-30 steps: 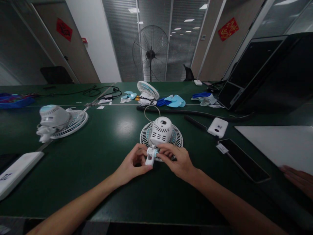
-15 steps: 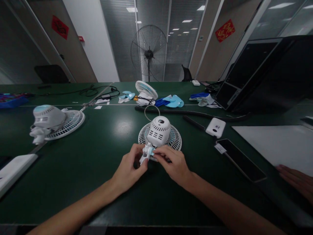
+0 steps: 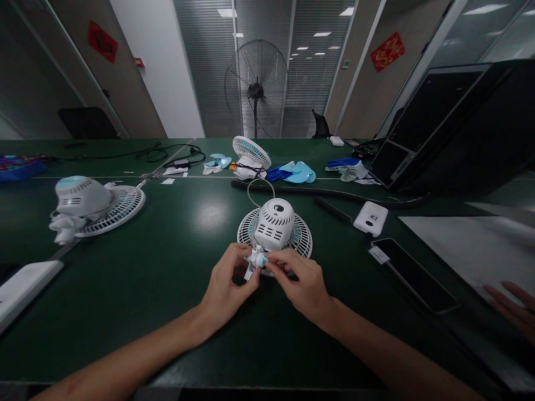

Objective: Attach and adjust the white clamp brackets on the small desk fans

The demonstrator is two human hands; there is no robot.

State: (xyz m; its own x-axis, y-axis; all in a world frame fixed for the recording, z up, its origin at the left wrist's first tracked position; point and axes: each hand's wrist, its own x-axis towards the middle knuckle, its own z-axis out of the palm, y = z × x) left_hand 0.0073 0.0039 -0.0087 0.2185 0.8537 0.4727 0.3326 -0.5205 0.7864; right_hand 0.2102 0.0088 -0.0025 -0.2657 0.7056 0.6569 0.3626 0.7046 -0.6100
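Observation:
A small white fan (image 3: 275,225) lies face down on the green table, its round grille (image 3: 302,236) flat under the motor housing. My left hand (image 3: 228,281) grips the white clamp bracket (image 3: 253,258) at the near side of the housing, thumb below and fingers behind. From the right, my right hand (image 3: 298,278) pinches the light blue knob (image 3: 262,260) on that bracket between thumb and fingertips. Part of the bracket is hidden behind my fingers.
Another fan (image 3: 83,203) lies to the left, and a third fan (image 3: 249,159) stands behind. At right are a phone (image 3: 416,274), a white power bank (image 3: 370,218), and another person's hand (image 3: 514,303) by a white sheet (image 3: 472,239). A black tube (image 3: 334,193) crosses behind.
My fingers have shifted slightly around the bracket and knob, and the bracket's angle has changed a little. The other person's hand at right has moved, with the sheet lifted at its far edge.

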